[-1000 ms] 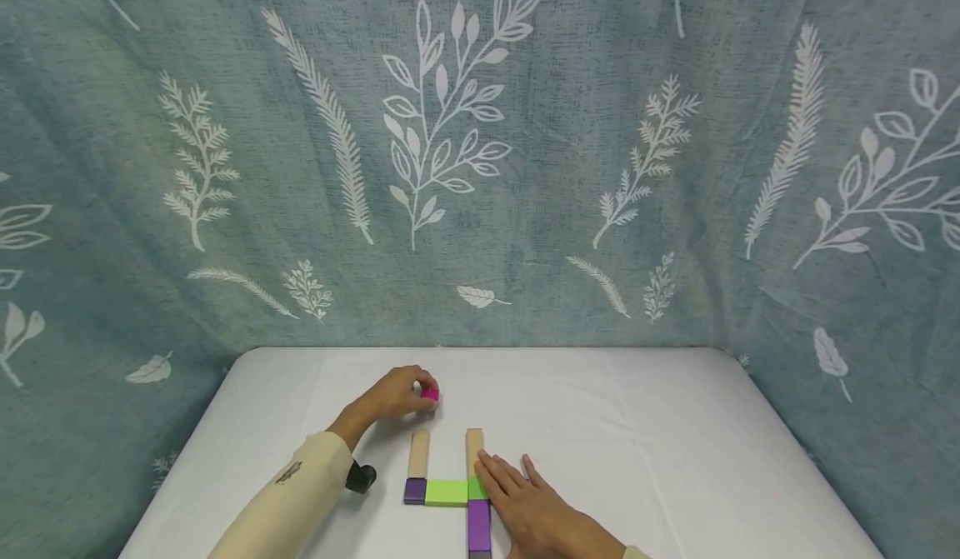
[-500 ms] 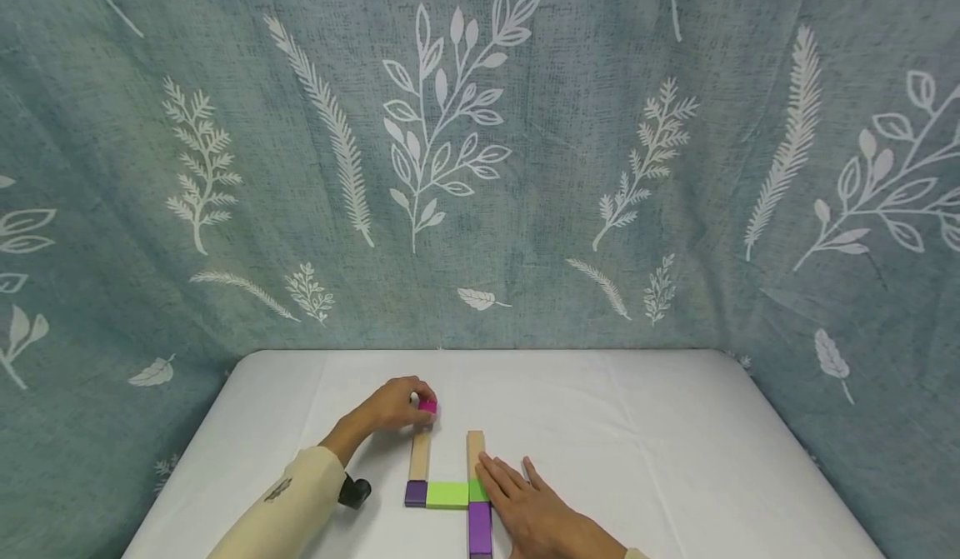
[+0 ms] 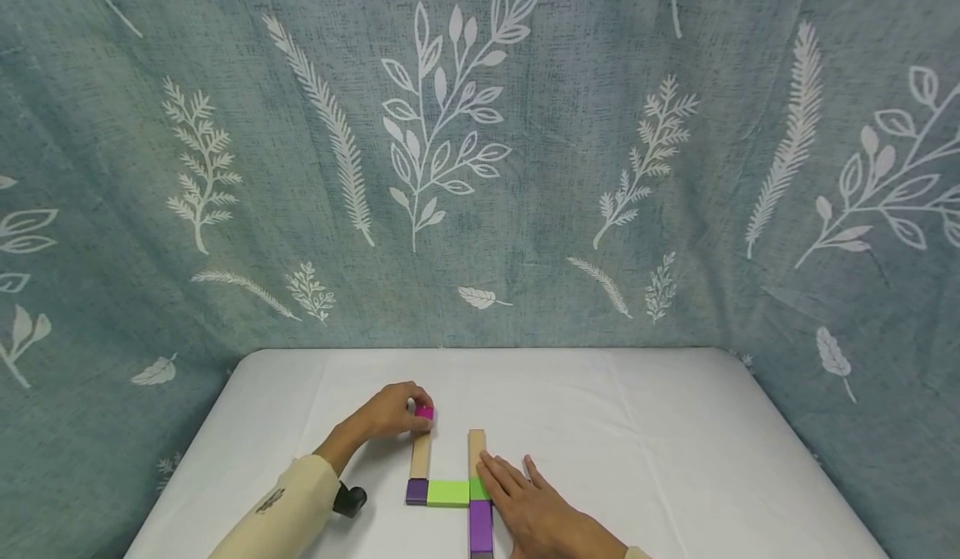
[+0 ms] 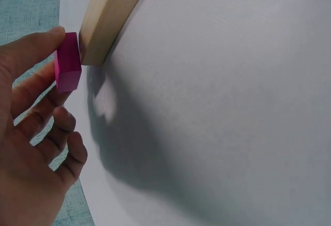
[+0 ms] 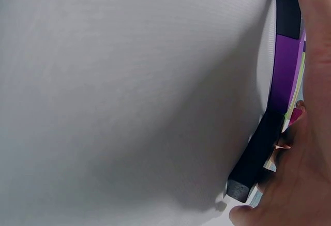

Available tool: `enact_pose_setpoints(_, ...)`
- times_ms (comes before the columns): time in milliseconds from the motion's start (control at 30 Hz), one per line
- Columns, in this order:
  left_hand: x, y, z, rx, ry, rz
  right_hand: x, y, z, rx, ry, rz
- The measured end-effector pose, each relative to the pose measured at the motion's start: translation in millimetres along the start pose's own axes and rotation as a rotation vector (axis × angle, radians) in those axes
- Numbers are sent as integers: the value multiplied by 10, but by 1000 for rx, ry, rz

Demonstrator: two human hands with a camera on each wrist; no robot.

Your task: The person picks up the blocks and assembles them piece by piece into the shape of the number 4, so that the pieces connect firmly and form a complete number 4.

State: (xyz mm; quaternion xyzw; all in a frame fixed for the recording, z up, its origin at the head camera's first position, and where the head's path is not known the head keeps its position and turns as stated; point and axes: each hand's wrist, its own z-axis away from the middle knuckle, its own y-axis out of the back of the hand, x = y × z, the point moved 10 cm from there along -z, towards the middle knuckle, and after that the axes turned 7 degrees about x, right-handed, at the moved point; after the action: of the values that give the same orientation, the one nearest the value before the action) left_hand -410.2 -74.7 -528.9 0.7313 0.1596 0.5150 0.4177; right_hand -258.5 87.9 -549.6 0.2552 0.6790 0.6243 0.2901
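In the head view my left hand [image 3: 396,409] pinches a small magenta block [image 3: 424,413] between thumb and fingers, at the far end of a plain wooden block [image 3: 421,456]. The left wrist view shows the magenta block [image 4: 67,63] right beside the wooden block's end [image 4: 95,50]; whether they touch I cannot tell. My right hand [image 3: 528,505] lies flat, fingers straight, against the right side of a block row. That row has a second wooden block [image 3: 476,451], a green block [image 3: 477,488] partly covered by fingers, and a purple block [image 3: 481,526].
A lime green block [image 3: 447,493] bridges the two rows, with a dark purple block [image 3: 417,491] at its left. Dark pieces [image 5: 287,9] line up with the purple block in the right wrist view. White cloth covers the table [image 3: 637,409]; a patterned curtain [image 3: 555,167] hangs behind.
My left hand has brought the magenta block nearer and slightly left, from beyond the left wooden block to its far end. My right hand has stayed in place.
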Motion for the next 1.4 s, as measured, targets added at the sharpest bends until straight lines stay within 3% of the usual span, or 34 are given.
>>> enact_pose_setpoints(567, 57, 4, 22, 14, -41, 4, 3, -2, 1, -3, -9, -26)
enact_pose_setpoints(1400, -26, -65, 35, 19, 4, -5, 21, -33, -6, -44, -28, -28)
